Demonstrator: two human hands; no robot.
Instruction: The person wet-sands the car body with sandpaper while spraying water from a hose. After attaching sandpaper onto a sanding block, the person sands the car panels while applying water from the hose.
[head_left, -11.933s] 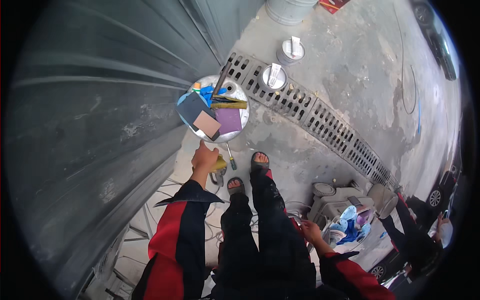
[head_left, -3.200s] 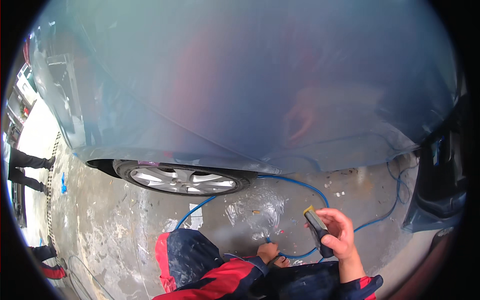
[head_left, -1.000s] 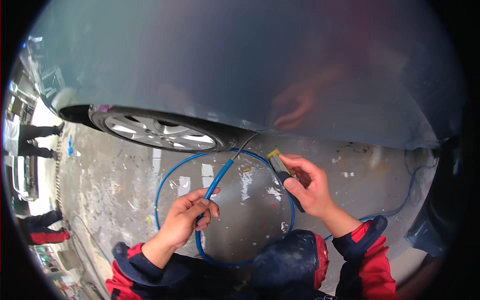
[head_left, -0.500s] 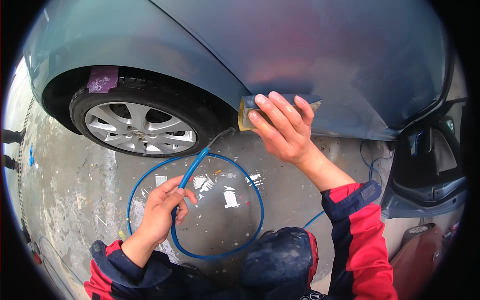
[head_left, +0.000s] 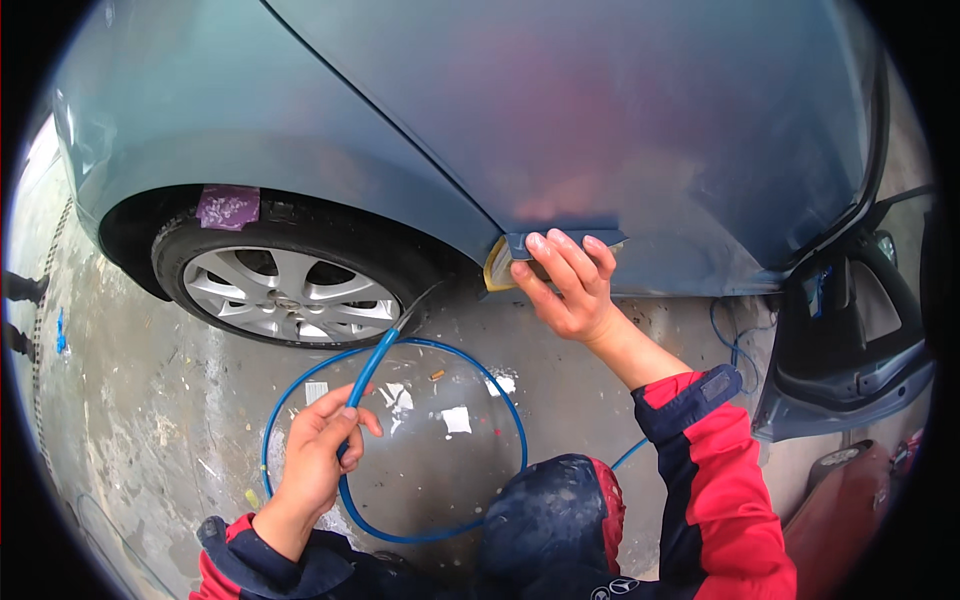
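Observation:
My left hand (head_left: 318,450) grips a blue hose (head_left: 371,368) whose thin metal nozzle (head_left: 418,305) points up at the rear edge of the wheel arch. My right hand (head_left: 565,280) is wrapped over a block (head_left: 497,268) with a yellow layer and dark blue-grey facing, held against the lower panel of a grey-blue car (head_left: 680,110), just right of a panel seam, its far side hidden by my fingers. Left of the block are the silver-spoked wheel (head_left: 280,295) and a purple patch (head_left: 228,208) on the arch.
The hose loops on the stained concrete floor (head_left: 180,420) below the wheel. At the right lies a detached car door (head_left: 850,390) beside a red car part (head_left: 830,500). At the far left edge show another person's dark legs (head_left: 22,287) and a small blue object (head_left: 61,330).
Since a second ago my right hand has lifted the block from over the floor onto the car panel; in the last half second both hands appear slightly lower as the view shifted.

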